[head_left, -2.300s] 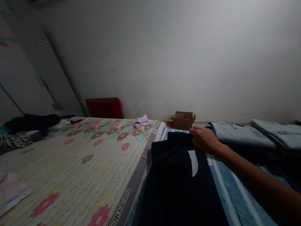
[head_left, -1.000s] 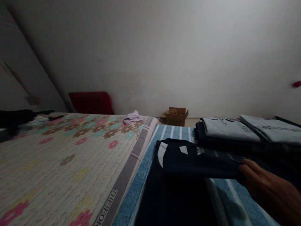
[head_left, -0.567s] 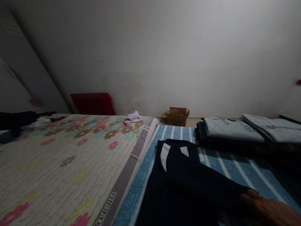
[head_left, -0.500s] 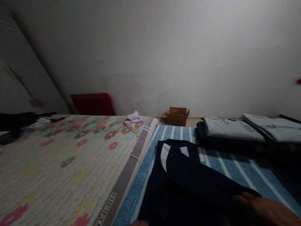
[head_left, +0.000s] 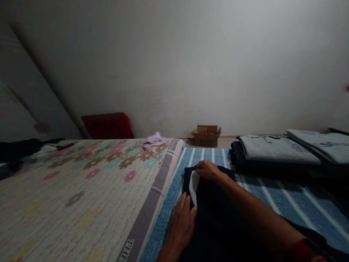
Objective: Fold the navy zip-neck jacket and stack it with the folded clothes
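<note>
A dark navy long-sleeved garment [head_left: 215, 203] with a white panel [head_left: 193, 183] lies on the blue striped bed cover [head_left: 160, 223]. My right hand [head_left: 207, 170] is at its far edge beside the white panel, fingers curled down and closed on the cloth. Along the garment's left side rests my left hand [head_left: 182, 218], its fingers stretched out flat and pointing away from me. My right forearm crosses over the garment and hides part of it. The near end of the garment is too dark to make out.
Folded clothes with a grey top [head_left: 278, 149] and another grey folded garment [head_left: 324, 143] lie to the right. A flowered mattress [head_left: 89, 203] adjoins on the left, with a lilac cloth [head_left: 154, 141] on it. An open cardboard box [head_left: 206, 136] stands by the wall.
My right hand has moved from the lower right to the garment's far edge and closed on it. My left hand has come up from the bottom edge onto the garment's left side.
</note>
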Tool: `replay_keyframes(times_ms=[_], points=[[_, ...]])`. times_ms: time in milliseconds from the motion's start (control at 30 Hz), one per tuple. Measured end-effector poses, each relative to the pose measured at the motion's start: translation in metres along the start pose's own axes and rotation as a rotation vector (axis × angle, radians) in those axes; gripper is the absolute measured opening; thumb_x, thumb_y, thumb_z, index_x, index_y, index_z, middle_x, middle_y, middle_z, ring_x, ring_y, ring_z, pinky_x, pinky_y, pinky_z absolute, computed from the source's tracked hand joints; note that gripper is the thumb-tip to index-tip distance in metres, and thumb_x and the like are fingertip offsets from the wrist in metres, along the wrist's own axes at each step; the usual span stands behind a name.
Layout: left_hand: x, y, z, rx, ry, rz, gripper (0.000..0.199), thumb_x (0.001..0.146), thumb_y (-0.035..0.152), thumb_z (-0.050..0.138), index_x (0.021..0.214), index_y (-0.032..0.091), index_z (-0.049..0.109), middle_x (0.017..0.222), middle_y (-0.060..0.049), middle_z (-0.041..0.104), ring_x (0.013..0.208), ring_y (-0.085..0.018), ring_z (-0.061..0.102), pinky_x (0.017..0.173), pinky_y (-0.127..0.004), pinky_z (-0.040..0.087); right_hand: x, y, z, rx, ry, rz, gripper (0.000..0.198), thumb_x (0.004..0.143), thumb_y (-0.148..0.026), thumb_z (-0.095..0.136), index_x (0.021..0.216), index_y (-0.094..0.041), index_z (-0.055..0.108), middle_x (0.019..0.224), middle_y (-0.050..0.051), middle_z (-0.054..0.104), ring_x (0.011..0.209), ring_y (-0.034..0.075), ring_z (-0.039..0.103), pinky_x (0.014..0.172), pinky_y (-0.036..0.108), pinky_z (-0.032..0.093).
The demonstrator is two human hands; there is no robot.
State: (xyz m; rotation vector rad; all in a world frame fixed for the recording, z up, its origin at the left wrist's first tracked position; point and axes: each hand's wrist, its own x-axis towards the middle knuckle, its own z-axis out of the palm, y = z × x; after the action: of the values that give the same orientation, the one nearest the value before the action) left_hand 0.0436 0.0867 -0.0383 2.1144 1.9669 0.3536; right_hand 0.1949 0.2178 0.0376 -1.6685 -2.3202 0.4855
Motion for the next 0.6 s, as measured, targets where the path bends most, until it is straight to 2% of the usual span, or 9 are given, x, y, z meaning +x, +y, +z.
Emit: replay_keyframes(times_ms=[100, 233, 400, 600], points=[[-0.002, -0.001, 0.0, 0.014, -0.036, -0.004, 0.056, 0.089, 0.036, 0.026, 0.137, 0.008, 0.035, 0.146, -0.013, 0.028, 0.135, -0.022, 0.023, 0.111, -0.04, 0.021, 0.032, -0.009, 0.018, 0.042, -0.035, 0.035, 0.028, 0.082, -0.04, 0.053, 0.082, -0.017, 0.068, 0.082, 0.005, 0.068, 0.078, 0.017, 0.061, 0.058, 0.022, 0.036], [-0.001, -0.003, 0.004, 0.029, -0.013, 0.002, 0.056, 0.089, 0.036, 0.027, 0.137, 0.01, 0.035, 0.146, -0.011, 0.028, 0.135, -0.022, 0.023, 0.111, -0.041, 0.021, 0.054, -0.017, 0.034, 0.053, -0.079, 0.075, 0.036, 0.081, -0.047, 0.055, 0.083, -0.014, 0.067, 0.083, 0.008, 0.066, 0.076, 0.018, 0.061, 0.058, 0.023, 0.04], [-0.001, -0.003, 0.009, 0.059, 0.01, -0.001, 0.054, 0.089, 0.036, 0.028, 0.136, 0.011, 0.038, 0.145, -0.01, 0.03, 0.135, -0.022, 0.023, 0.11, -0.043, 0.022, 0.066, -0.02, 0.042, 0.031, -0.13, 0.05, 0.03, 0.087, -0.039, 0.053, 0.105, -0.015, 0.058, 0.102, 0.006, 0.06, 0.085, 0.018, 0.06, 0.072, 0.033, 0.05], [-0.001, -0.006, 0.014, 0.088, 0.003, -0.007, 0.054, 0.089, 0.037, 0.027, 0.136, 0.013, 0.038, 0.145, -0.009, 0.03, 0.135, -0.022, 0.023, 0.11, -0.044, 0.021, 0.066, -0.007, 0.046, -0.018, -0.146, -0.066, 0.031, 0.088, -0.033, 0.054, 0.115, -0.017, 0.053, 0.115, 0.007, 0.055, 0.096, 0.02, 0.057, 0.08, 0.04, 0.049]])
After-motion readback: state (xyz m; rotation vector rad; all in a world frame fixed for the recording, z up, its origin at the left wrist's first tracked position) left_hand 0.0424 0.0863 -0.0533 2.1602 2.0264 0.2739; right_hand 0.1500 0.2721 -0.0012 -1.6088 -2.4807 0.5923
